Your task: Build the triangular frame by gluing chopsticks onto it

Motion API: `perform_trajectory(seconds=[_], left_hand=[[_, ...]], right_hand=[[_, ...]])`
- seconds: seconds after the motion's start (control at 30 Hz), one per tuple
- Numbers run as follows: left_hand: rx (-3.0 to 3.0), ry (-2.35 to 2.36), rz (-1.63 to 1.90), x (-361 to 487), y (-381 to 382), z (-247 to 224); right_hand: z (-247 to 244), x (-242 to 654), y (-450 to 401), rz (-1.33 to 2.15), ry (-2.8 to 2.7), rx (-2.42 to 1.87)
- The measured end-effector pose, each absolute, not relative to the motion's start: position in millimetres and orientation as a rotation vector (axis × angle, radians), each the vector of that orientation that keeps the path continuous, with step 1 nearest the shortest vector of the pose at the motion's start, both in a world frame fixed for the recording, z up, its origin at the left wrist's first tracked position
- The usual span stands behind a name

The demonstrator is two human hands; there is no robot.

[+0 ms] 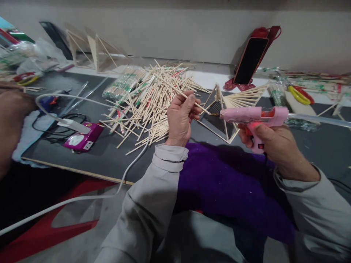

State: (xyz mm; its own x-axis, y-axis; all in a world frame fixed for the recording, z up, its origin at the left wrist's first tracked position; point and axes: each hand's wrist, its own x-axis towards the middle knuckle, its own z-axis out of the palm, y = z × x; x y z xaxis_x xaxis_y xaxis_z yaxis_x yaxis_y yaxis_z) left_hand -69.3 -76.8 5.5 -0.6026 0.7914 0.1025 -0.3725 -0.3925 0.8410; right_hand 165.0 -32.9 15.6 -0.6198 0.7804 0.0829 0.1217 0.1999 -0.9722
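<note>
Pinched between the fingers of my left hand (181, 116) is a thin wooden stick (202, 108), slanting down to the right. Its lower end is close to the nozzle of a pink glue gun (246, 114). My right hand (276, 142) is wrapped round the glue gun's handle, and a clear glue stick (318, 118) runs out of its back. Behind the nozzle stands a frame of wooden sticks (228, 140) with a fan of sticks (245, 98) on its right side. A large loose pile of sticks (153, 98) lies behind and left of my left hand.
A purple power socket (83, 138) with a white plug and cable is at the left. A phone (251, 60) leans at the back. Yellow-and-red pliers (298, 95) lie right. Wrapped sticks (124, 84) are behind the pile. Another person's arm (13, 124) is at the left edge.
</note>
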Motion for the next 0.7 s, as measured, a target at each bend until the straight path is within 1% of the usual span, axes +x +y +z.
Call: perform_trajectory(seconds=[0.23,0.7], left_hand=[[0.637,1.042,2.031,-68.3,-76.8,6.5],[0.656,1.042,2.015,-67.2,-76.9,6.6]], right_hand=[[14.3,162.3,-33.7,1.505,-1.749,-0.805],[11.7,163.6,-31.0,1.482,-1.859,-0.837]])
